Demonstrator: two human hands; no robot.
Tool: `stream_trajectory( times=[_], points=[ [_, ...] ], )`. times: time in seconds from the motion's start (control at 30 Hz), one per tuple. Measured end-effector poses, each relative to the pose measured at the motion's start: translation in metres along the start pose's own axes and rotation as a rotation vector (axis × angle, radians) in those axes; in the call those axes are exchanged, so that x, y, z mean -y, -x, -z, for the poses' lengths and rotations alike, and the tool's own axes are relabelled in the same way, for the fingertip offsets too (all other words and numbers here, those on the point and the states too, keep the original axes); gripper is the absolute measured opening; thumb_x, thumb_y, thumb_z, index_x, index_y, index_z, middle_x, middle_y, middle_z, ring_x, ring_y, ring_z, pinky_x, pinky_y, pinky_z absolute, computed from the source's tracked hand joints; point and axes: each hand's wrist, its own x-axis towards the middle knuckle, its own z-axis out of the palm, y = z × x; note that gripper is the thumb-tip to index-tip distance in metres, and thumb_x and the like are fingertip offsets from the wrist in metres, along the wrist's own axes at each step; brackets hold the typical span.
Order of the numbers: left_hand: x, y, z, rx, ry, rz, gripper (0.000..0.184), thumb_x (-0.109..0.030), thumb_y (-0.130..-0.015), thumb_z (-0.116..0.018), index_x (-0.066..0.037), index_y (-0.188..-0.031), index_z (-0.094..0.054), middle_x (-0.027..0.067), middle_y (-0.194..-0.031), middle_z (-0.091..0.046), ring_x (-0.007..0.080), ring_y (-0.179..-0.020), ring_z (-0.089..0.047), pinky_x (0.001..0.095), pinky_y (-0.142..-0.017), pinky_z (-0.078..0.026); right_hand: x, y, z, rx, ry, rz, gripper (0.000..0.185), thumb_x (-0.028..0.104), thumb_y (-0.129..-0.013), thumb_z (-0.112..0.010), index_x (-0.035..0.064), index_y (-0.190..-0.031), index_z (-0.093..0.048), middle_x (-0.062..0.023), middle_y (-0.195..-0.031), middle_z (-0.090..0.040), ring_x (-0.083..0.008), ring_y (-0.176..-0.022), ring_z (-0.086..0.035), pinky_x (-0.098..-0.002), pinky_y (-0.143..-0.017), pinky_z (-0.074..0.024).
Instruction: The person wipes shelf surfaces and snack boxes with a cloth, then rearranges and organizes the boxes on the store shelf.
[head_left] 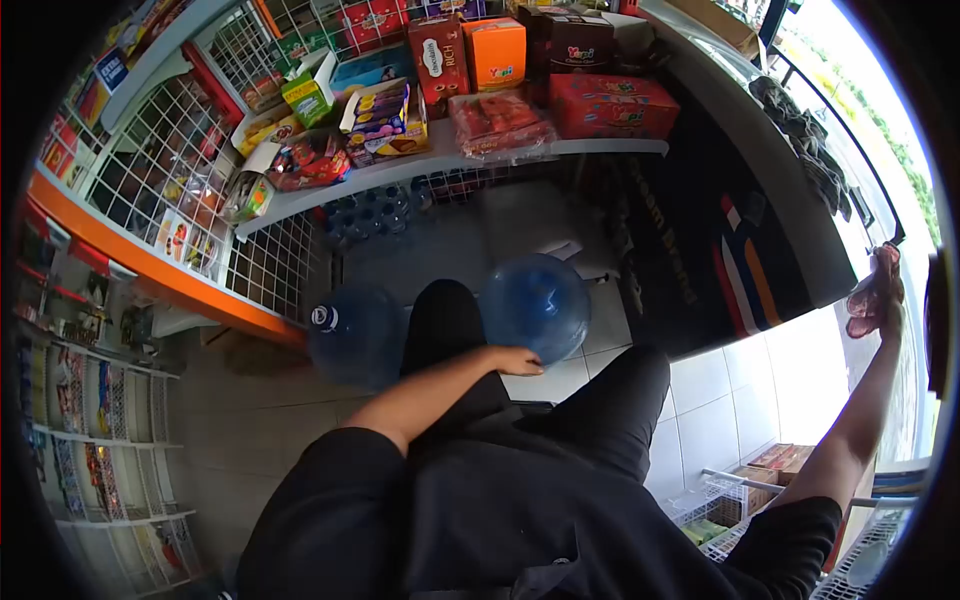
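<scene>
right hand seemingly wipes with rag at right, fingers unclear; next stroke needs pressure. left hand: fingers together, curl unclear.

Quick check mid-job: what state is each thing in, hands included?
Left hand: loosely curled, nothing visible in it
Right hand: outstretched, seemingly closed on a cloth
Reddish cloth: bunched at the right hand
Left-side water jug: capped
Right-side water jug: cap not visible, cannot tell
Purple-and-yellow snack box: open, contents showing
Orange Yupi box: upright
Dark grey cloth: draped
</scene>
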Motion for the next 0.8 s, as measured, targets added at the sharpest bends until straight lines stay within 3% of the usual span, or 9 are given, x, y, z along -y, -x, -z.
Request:
stream_trajectory(
  times=[0.13, 0.23, 0.27, 0.33, 0.43, 0.53, 0.63, 0.7, 0.8],
  points=[
    [-0.030, 0.075, 0.013, -0.240, 0.405, -0.194, 0.041, -0.024, -0.087, -0.055, -0.002, -0.120, -0.047, 0.0142, -0.112, -0.056, 0.0181, -0.102, -0.054, 0.0293, -0.088, -0.042, -0.005, -0.015, -0.030, -0.781, 0.535, -0.154, 0.047, 0.023, -0.086, -0.047, 0.0070, -0.128, -0.033, -0.0081, -0.103, -0.047, -0.0181, -0.094, -0.045, -0.0302, -0.071, -0.0359],
    [-0.042, 0.122, 0.034, -0.602, 0.127, -0.215, 0.036, -0.024, -0.087, -0.055, -0.004, -0.116, -0.052, 0.0125, -0.110, -0.059, 0.0215, -0.097, -0.057, 0.0312, -0.085, -0.043, 0.000, -0.031, -0.074, -1.120, 0.483, -0.080, 0.047, 0.025, -0.080, -0.062, 0.0087, -0.120, -0.042, -0.0068, -0.080, -0.057, -0.0155, -0.070, -0.057, -0.0283, -0.048, -0.0460],
    [-0.059, 0.142, 0.043, -0.760, -0.042, -0.201, 0.033, -0.024, -0.086, -0.055, -0.003, -0.111, -0.056, 0.0140, -0.110, -0.058, 0.0250, -0.098, -0.057, 0.0335, -0.084, -0.044, -0.002, -0.024, -0.045, -1.064, 0.300, -0.035, 0.038, 0.022, -0.083, -0.058, 0.0095, -0.116, -0.043, -0.0088, -0.085, -0.058, -0.0168, -0.072, -0.058, -0.0295, -0.051, -0.0474],
    [-0.029, 0.146, 0.052, -0.982, -0.256, -0.160, 0.026, -0.021, -0.086, -0.055, -0.006, -0.107, -0.059, 0.0134, -0.108, -0.058, 0.0288, -0.100, -0.054, 0.0387, -0.088, -0.042, 0.015, -0.041, -0.066, -1.504, 0.214, -0.069, 0.008, 0.013, -0.091, -0.045, 0.0090, -0.084, -0.046, -0.0080, -0.081, -0.058, -0.0160, -0.065, -0.055, -0.0281, -0.054, -0.0470],
    [0.002, 0.149, 0.059, -1.084, -0.447, -0.145, 0.017, -0.015, -0.083, -0.056, -0.006, -0.097, -0.062, 0.0109, -0.102, -0.059, 0.0291, -0.099, -0.053, 0.0455, -0.090, -0.039, -0.013, -0.020, 0.035, -1.593, 0.151, 0.145, 0.019, 0.016, -0.092, -0.039, 0.0075, -0.078, -0.049, -0.0052, -0.060, -0.052, -0.0152, -0.056, -0.052, -0.0247, -0.046, -0.0418],
    [-0.009, 0.139, 0.062, -1.094, -0.471, -0.111, 0.013, -0.014, -0.081, -0.058, -0.007, -0.091, -0.063, 0.0108, -0.097, -0.060, 0.0289, -0.096, -0.055, 0.0462, -0.089, -0.040, -0.006, -0.022, 0.054, -1.510, -0.171, 0.499, 0.020, 0.016, -0.092, -0.036, 0.0069, -0.080, -0.049, -0.0065, -0.075, -0.055, -0.0153, -0.061, -0.052, -0.0235, -0.052, -0.0431],
    [-0.018, 0.125, 0.068, -1.112, -0.460, -0.035, 0.009, -0.013, -0.079, -0.059, -0.007, -0.084, -0.064, 0.0108, -0.090, -0.061, 0.0287, -0.093, -0.056, 0.0447, -0.088, -0.041, 0.050, -0.012, 0.070, -1.646, -0.125, 0.675, 0.023, 0.012, -0.091, -0.035, 0.0042, -0.104, -0.051, -0.0091, -0.091, -0.058, -0.0177, -0.073, -0.057, -0.0278, -0.063, -0.0499],
    [-0.021, 0.116, 0.070, -1.161, -0.439, -0.050, 0.007, -0.013, -0.077, -0.060, -0.006, -0.078, -0.064, 0.0109, -0.084, -0.061, 0.0291, -0.088, -0.056, 0.0436, -0.084, -0.042, 0.108, -0.012, 0.014, -1.391, 0.133, 0.625, 0.027, 0.026, -0.093, -0.041, 0.0046, -0.101, -0.055, -0.0088, -0.087, -0.062, -0.0177, -0.069, -0.061, -0.0271, -0.052, -0.0503],
    [-0.029, 0.101, 0.078, -1.187, -0.375, -0.166, 0.009, -0.012, -0.076, -0.061, -0.005, -0.080, -0.064, 0.0105, -0.087, -0.060, 0.0287, -0.088, -0.055, 0.0401, -0.081, -0.042, 0.148, -0.007, 0.016, -1.394, 0.593, 0.614, 0.032, 0.028, -0.090, -0.046, 0.0020, -0.107, -0.056, -0.0077, -0.083, -0.064, -0.0145, -0.065, -0.061, -0.0213, -0.055, -0.0485]
  ],
)
